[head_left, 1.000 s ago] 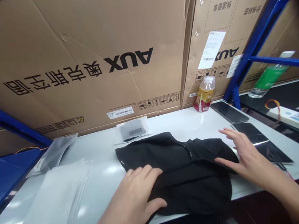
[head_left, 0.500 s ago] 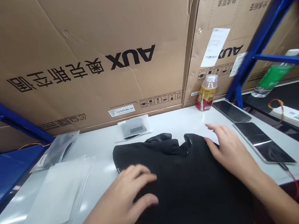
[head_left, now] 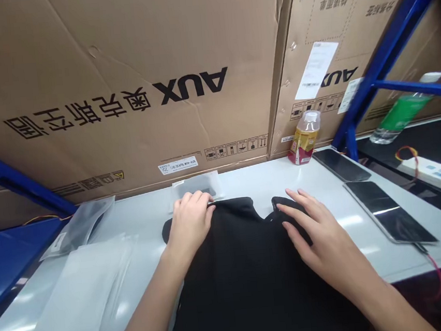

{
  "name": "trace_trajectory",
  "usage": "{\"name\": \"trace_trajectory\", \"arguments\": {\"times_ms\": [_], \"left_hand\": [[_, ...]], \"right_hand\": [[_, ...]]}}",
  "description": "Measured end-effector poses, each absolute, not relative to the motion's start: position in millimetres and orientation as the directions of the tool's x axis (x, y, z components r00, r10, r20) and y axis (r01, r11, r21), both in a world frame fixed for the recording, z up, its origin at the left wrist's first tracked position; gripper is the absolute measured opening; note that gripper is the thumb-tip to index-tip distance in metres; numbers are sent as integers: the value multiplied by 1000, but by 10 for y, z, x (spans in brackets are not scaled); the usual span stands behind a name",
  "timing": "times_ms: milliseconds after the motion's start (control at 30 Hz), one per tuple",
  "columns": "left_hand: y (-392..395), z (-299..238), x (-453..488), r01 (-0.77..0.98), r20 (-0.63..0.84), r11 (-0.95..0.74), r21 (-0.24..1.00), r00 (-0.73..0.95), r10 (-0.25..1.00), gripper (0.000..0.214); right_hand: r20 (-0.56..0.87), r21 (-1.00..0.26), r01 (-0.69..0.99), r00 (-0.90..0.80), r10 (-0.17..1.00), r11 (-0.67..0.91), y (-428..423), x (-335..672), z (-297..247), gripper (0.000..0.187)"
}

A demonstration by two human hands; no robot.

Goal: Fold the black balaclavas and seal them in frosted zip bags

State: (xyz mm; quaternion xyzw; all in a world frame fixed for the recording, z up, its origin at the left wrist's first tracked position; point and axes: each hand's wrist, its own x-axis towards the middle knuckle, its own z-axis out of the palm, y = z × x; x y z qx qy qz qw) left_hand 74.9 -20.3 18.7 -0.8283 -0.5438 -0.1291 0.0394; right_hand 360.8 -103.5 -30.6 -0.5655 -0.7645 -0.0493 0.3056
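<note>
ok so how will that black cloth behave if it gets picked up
The black cloth would probably hang floppy, since its edge curls near the right hand. It's likely not very slippery, given its matte surface.

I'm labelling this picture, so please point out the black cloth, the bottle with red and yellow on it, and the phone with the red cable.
Black cloth [head_left: 250, 272]: head view, mid-surface.
Bottle [head_left: 304, 140]: head view, coloured side.
Phone [head_left: 391, 213]: head view, dark screen.

Plain black cloth [head_left: 247, 282] against a pale worktop [head_left: 143, 219]
The brown carton [head_left: 153, 31] is lettered in black; the frame [head_left: 386, 55] is painted blue. One bottle [head_left: 305, 139] is banded in yellow and red, a second bottle [head_left: 402, 113] in green; the cable [head_left: 438, 269] is coloured red.
</note>
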Motion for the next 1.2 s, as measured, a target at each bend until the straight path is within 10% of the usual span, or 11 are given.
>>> {"name": "trace_trajectory", "arguments": {"times_ms": [367,667,933,1067,1200], "left_hand": [[-721,-150,957,811,-67,-525,256,557,828,87],[211,38,742,856,117,-517,2,513,850,29],[834,178,507,875,412,-476,-88,467,782,31],[332,689,291,919,682,-385,-85,335,650,37],[-798,710,616,694,661,-684,-226,625,415,29]], "right_hand": [[240,-188,957,-174,955,221,-895,3503,-749,59],[284,-389,877,-178,942,283,-914,3587,-572,56],[413,-537,821,57,909,193,-1347,3751,-255,39],[353,-672,729,162,922,129,-1543,3755,-204,37],[433,-626,720,1,901,300,-1630,3548,-246,39]]}}
